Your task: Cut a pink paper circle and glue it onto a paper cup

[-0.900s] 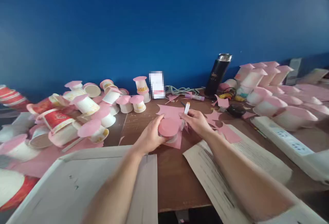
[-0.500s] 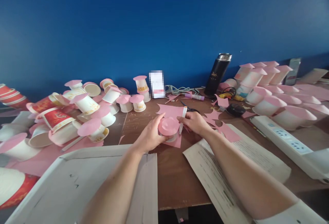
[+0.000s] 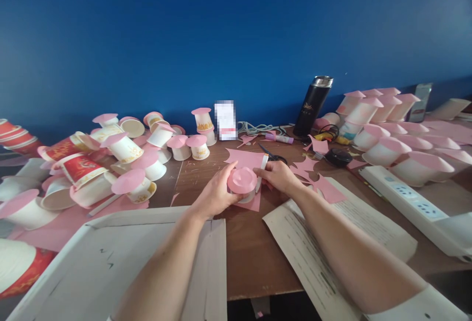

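Observation:
A paper cup topped by a round pink paper disc (image 3: 242, 180) is held in my left hand (image 3: 217, 190), whose thumb and fingers wrap its left side. My right hand (image 3: 278, 176) pinches a slim white stick with an orange end (image 3: 265, 160) just right of the cup. Beneath both lies a pink paper sheet (image 3: 243, 158) with curved cut-outs along its edges. Dark-handled scissors (image 3: 273, 156) rest behind my right hand, and a purple-and-white glue stick (image 3: 279, 138) lies farther back.
Cups with pink tops (image 3: 123, 149) are heaped at left; more (image 3: 387, 151) stand at right. A black flask (image 3: 312, 107), a phone (image 3: 225, 120) and cables are by the wall. A power strip (image 3: 409, 203), a printed envelope (image 3: 295, 252) and a white board (image 3: 147, 262) lie nearer.
The white stick in my right hand has shifted slightly, and its lower end shows less beside the cup. My left hand and the cup are nearly unmoved.

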`<state>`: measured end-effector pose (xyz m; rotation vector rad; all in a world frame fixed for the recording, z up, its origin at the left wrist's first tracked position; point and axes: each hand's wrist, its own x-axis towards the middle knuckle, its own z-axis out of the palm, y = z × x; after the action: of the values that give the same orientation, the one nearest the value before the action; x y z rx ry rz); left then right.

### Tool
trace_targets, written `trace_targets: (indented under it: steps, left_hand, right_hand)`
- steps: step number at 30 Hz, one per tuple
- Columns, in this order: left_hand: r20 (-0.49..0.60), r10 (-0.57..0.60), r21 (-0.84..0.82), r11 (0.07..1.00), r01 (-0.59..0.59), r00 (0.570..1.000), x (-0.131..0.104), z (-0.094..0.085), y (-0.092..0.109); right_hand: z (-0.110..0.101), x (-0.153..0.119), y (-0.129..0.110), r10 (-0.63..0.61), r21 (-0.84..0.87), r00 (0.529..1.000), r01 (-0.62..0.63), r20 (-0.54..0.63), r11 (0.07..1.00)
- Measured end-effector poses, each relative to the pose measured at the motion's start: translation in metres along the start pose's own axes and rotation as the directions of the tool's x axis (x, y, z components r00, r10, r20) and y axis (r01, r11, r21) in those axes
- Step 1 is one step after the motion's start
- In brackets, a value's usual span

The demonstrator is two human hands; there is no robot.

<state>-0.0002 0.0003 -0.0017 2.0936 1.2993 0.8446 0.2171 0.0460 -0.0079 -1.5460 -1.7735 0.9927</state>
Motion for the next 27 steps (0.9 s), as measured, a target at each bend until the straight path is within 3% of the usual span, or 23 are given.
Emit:
trace_targets:
  steps: [10, 27]
  left_hand:
    - [0.002, -0.007, -0.001, 1.0, 0.007, 1.0, -0.0003, 0.0001, -0.002]
    - [-0.008, 0.022, 0.009, 1.0, -0.022, 1.0, -0.0012, 0.0004, -0.0028]
  right_hand:
    - [0.0003, 0.0017, 0.0016, -0.023, -0.036, 0.999, 0.022, -0.022, 0.999]
    - [0.0036, 0.0011, -0.003, -0.024, -0.049, 0.983, 0.016, -0.181, 0.999]
